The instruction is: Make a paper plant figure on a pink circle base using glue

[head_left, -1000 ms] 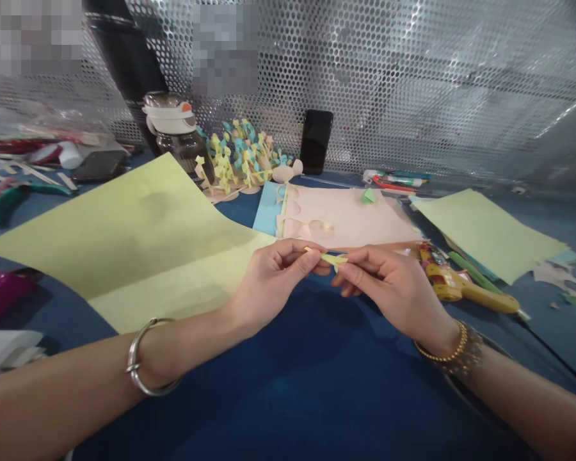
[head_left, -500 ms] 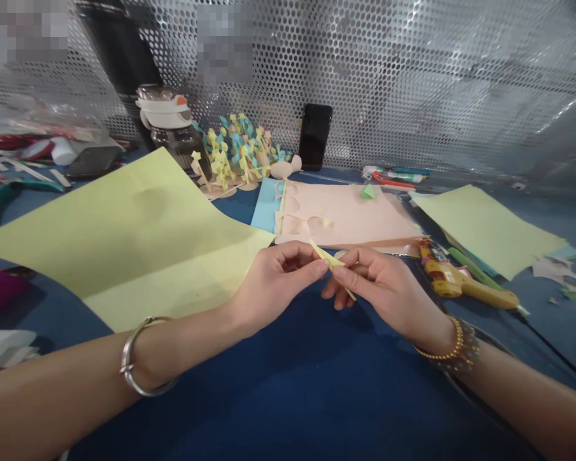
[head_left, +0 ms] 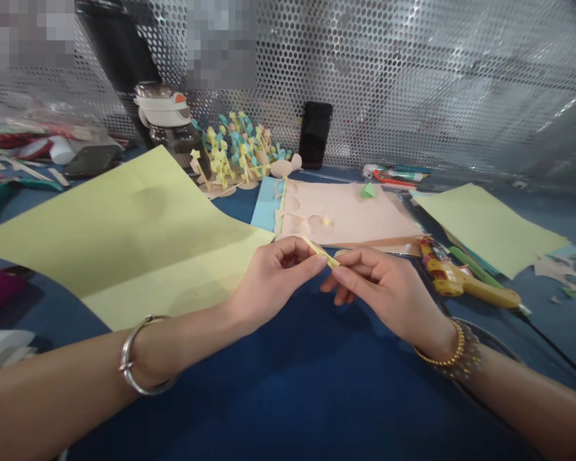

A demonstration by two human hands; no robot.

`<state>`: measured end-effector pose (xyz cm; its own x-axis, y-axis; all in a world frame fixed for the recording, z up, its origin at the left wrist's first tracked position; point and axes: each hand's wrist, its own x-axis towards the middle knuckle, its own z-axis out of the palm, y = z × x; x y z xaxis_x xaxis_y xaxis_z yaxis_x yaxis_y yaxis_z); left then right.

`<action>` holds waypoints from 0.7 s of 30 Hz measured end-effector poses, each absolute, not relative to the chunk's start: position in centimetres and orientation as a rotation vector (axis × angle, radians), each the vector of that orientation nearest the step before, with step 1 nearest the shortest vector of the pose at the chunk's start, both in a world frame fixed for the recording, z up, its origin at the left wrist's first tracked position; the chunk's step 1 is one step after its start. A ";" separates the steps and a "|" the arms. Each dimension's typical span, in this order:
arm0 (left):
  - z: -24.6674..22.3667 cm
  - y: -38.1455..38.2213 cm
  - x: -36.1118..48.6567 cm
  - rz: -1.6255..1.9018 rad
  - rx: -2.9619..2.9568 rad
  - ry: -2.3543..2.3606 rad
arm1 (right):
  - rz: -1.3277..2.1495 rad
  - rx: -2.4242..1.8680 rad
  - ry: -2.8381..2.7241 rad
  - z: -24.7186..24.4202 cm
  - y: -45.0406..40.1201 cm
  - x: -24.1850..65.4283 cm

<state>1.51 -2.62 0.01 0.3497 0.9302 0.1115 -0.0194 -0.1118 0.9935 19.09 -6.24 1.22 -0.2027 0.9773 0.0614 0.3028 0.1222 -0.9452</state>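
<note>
My left hand point(head_left: 278, 282) and my right hand point(head_left: 384, 291) meet above the blue table mat point(head_left: 292, 397). Between their fingertips is a narrow pale yellow paper strip point(head_left: 321, 251), pinched by both thumbs and forefingers. Its middle is partly hidden by my fingers. Behind my left hand lies a large pale yellow paper sheet point(head_left: 139, 237), and a peach card point(head_left: 345, 214) lies just beyond my right fingers. The card carries small paper loops and a green paper triangle point(head_left: 368, 190).
A hot glue gun point(head_left: 461, 285) lies right of my right hand, beside another yellow sheet point(head_left: 484, 227). Paper cutouts point(head_left: 235, 153), an upright phone point(head_left: 315, 134) and a jar point(head_left: 166, 121) stand before a perforated metal panel point(head_left: 413, 77).
The yellow strip has turned from a steep slant to a shallower one. Its lower end no longer shows below my right fingers. Both hands still hold it.
</note>
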 end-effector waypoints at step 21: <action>-0.5 -2.4 1.5 1.070 1.303 0.770 | 1.404 -1.136 -1.538 1.2 -5.8 19.3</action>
